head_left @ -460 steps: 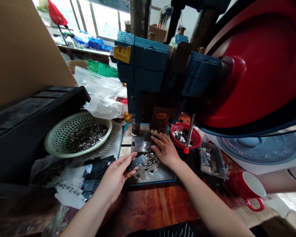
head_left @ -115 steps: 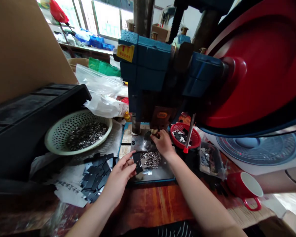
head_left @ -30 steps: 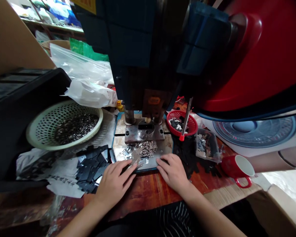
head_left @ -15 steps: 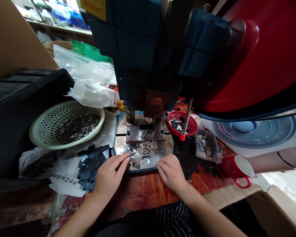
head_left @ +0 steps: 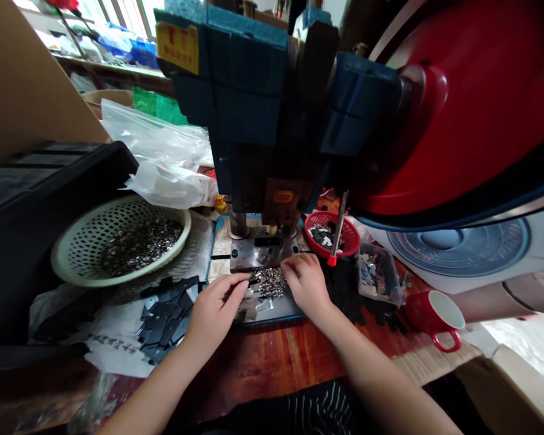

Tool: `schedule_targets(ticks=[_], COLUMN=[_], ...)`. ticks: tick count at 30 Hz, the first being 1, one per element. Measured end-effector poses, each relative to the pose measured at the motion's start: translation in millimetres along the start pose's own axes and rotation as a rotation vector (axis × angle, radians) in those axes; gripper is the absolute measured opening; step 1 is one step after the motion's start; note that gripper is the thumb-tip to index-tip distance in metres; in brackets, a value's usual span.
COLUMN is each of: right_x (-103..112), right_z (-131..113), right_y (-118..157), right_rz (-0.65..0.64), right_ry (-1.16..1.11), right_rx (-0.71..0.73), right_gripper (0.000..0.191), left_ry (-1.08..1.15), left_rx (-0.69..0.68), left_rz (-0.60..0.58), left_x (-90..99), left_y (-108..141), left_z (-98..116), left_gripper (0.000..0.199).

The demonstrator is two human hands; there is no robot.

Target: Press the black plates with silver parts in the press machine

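Note:
My left hand [head_left: 217,303] is closed in a pinch at the left side of the press bed. A small thin flat piece [head_left: 254,280], dark at its edge, shows at its fingertips. My right hand [head_left: 307,284] has its fingers curled together at the right edge of a heap of small shiny metal parts [head_left: 271,282]; what they hold, if anything, is hidden. Loose flat metal plates [head_left: 255,308] lie in front of the heap. Just behind both hands sits the steel die block [head_left: 265,252] of a blue press [head_left: 247,90], with a dark slot in its top.
On the left stand a pale green basket [head_left: 79,266] of small metal parts and a pile of black plates [head_left: 165,323]. To the right are a red basket [head_left: 354,244], a clear plastic box [head_left: 392,293], a red mug [head_left: 419,314] and a large red wheel [head_left: 480,103].
My right hand has moved forward from the bed's front edge to the heap and die block. My left hand has shifted slightly right, towards the heap. The camera view has tilted up a little.

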State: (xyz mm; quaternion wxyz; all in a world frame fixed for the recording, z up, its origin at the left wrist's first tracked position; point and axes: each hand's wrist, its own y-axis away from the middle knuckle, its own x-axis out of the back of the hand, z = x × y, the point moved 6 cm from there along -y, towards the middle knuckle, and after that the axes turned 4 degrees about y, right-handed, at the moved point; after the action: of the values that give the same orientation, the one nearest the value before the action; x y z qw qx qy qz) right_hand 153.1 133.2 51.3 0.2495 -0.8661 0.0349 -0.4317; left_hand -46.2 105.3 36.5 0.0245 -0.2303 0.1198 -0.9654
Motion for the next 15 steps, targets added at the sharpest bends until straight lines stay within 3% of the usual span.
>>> schedule_targets(ticks=[3,6,10,15], right_x=[-6,-17,-24,-17], right_z=[-2,-1,-6,-14], right_y=[-40,-60,-59,-47], right_rz=[0.054,0.056,0.022,0.006], right_ry=[0.077,0.19,0.247,0.32], right_rx=[-0.035,-0.05,0.058,0.19], right_gripper=[0.012,0.012,0.016,0.024], left_ry=[0.011,0.017,0.01,-0.035], left_rx=[-0.007,-0.015,0.004,-0.047], left_rz=[0.008,0.015,0.028,0.053], left_x=[-2.3,-4.0,-4.2,-3.9], left_y=[-14,-26,-41,-60], left_z=[4,6,6,7], left_gripper=[0.023,0.025,0.026,0.024])
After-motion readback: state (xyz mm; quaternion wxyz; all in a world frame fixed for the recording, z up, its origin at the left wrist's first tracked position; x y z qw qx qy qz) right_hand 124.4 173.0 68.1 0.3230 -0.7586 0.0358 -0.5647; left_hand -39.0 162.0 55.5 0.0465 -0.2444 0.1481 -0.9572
